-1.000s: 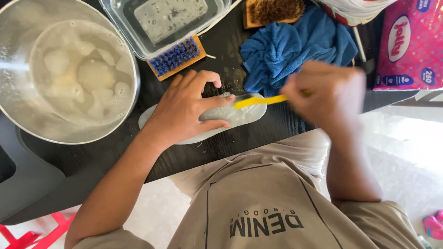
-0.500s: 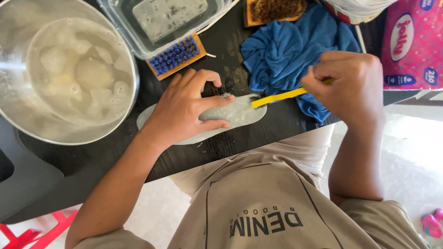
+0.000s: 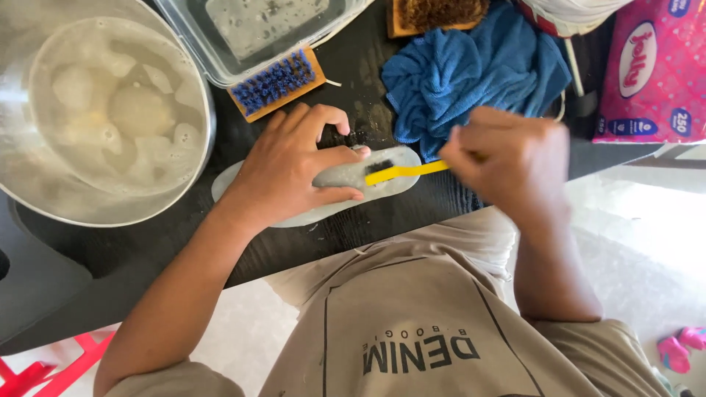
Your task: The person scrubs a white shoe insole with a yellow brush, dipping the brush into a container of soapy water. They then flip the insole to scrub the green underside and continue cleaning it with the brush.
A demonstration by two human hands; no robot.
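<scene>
The left hand (image 3: 294, 165) lies flat with its fingers spread a little, pressing down on a pale grey shoe insole (image 3: 323, 192) that rests near the front edge of the dark tabletop (image 3: 184, 250). The right hand (image 3: 507, 158) is closed around the handle of a small yellow brush (image 3: 401, 173), and the dark bristles sit on the insole just beside the left fingertips. To scrub well, I think the left hand should press firmly so the insole does not slide, and the brush should go in short strokes with the bristles flat on the grey part, not on the fingers. A big metal bowl (image 3: 110, 117) of soapy water sits at the left back corner. Beside it is a clear plastic tub (image 3: 257, 29), and a wooden brush with blue bristles (image 3: 276, 81) leans by the tub. A crumpled blue cloth (image 3: 471, 73) lies behind the right hand, touching the far end of the insole or very close to it. A pink packet (image 3: 651, 70) stands at the right edge. The right hand is blurry, so its fingers are hard to make out. The left palm hides the middle of the insole. The bowl, the tub and another brown brush (image 3: 437, 13) at the back are cut off at the top.
</scene>
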